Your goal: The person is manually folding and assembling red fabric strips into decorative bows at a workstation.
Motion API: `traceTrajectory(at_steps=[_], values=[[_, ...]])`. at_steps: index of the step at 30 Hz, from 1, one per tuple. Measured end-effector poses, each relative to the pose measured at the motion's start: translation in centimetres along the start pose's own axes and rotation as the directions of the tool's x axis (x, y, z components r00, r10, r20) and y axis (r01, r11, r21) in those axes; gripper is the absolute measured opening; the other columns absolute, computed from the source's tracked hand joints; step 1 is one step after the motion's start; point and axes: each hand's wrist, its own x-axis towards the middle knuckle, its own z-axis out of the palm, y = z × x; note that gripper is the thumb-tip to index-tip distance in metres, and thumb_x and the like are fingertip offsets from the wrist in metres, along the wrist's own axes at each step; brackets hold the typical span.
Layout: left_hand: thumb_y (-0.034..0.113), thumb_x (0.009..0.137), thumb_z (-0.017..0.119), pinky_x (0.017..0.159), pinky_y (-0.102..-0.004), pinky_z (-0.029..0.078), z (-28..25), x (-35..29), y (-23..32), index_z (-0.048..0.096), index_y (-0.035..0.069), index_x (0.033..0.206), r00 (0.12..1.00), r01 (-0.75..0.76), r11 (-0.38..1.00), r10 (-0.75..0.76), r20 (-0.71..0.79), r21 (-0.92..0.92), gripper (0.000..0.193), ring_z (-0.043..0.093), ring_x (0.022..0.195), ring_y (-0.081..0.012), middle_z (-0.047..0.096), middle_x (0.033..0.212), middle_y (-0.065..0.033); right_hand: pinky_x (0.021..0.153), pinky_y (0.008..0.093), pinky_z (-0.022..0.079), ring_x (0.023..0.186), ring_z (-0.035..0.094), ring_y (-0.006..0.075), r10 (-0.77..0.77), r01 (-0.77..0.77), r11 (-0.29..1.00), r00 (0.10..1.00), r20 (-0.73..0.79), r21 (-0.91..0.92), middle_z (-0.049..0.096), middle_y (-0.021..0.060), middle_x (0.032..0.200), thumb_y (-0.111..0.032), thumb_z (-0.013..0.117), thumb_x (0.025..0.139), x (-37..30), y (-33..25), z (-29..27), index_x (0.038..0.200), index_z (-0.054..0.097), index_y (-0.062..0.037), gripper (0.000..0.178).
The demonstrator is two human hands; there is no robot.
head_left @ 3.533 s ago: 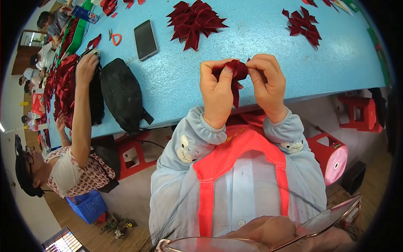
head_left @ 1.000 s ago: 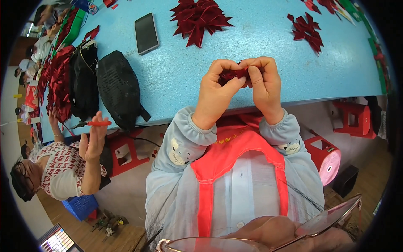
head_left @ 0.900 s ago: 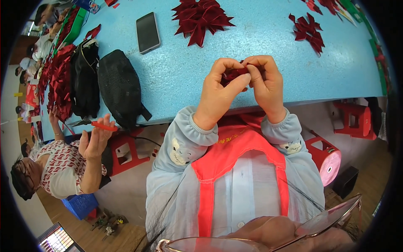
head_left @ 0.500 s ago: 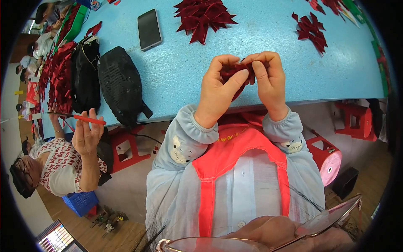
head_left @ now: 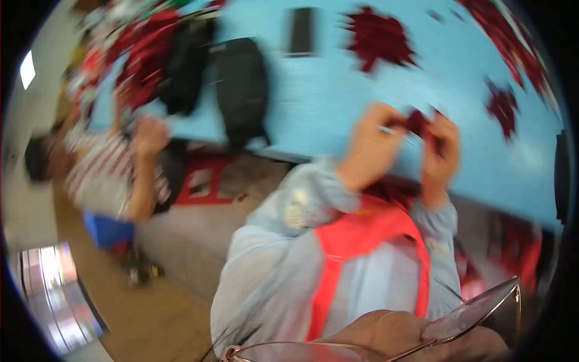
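Ribbon point(head_left: 417, 122) pinched in left hand point(head_left: 373, 146) and right hand point(head_left: 441, 152), apparently unfinished, with dark-red pile point(head_left: 379, 37) on table point(head_left: 319, 99) seemingly completed.

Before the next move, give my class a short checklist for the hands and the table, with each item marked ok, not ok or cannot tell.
1. Dark red ribbon held between left hand and right hand: ok.
2. Ribbon folds even: cannot tell; fingers and blur hide them.
3. Phone apart from both hands: ok.
4. Larger ribbon pile on the blue table, apart from the hands: ok.
5. View sharp enough for inspecting details: not ok; blurred.
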Motion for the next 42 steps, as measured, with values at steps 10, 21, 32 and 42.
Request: traceTrajectory(at_steps=[10,21,32,42], values=[[0.007,0.081,0.055,0.063,-0.0282,0.043,2.0,0.6,-0.2,0.049,0.0,0.089,0.966,0.242,0.813,-0.251,0.056,-0.529,0.013,0.049,0.069,-0.0122,0.051,0.078,-0.0045,0.088,0.0314,0.041,0.098,0.049,0.0204,0.048,-0.069,0.991,0.982,0.183,0.115,0.05,0.0131,0.104,0.013,0.049,0.082,-1.6,1.8,-1.6,0.094,0.047,-0.0003,0.018],[0.014,0.091,0.051,0.057,-0.022,0.04,2.2,-0.2,-0.5,0.05,0.007,0.095,0.993,0.022,0.873,-0.077,-0.093,-0.487,0.008,0.045,0.065,-0.0062,0.052,0.077,0.0002,0.07,0.0242,0.045,0.079,0.052,0.01,0.493,-0.478,0.838,0.87,0.011,0.265,0.056,0.005,0.093,-0.008,0.05,0.089,-1.2,0.7,0.2,0.096,0.054,-0.0016,0.011],[0.014,0.094,0.044,0.049,-0.0196,0.037,3.2,0.6,-0.3,0.049,0.003,0.096,0.981,0.178,0.791,-0.19,0.042,-0.586,0.012,0.047,0.059,-0.0049,0.056,0.08,-0.0034,0.058,0.0225,0.043,0.065,0.052,0.0098,0.58,-0.578,0.651,0.797,0.17,0.492,0.058,0.0059,0.085,-0.015,0.05,0.092,-1.1,-0.1,-1.4,0.091,0.052,-0.0025,0.012],[0.014,0.095,0.042,0.05,-0.0188,0.038,3.6,0.1,0.8,0.045,0.004,0.092,0.988,0.078,0.816,-0.139,-0.063,-0.573,0.011,0.046,0.059,-0.0045,0.056,0.08,-0.0029,0.054,0.0209,0.04,0.06,0.049,0.0081,0.581,-0.578,0.657,0.797,0.163,0.484,0.056,0.0029,0.075,-0.019,0.048,0.093,-1.5,0.1,-1.0,0.089,0.05,-0.0032,0.016]])
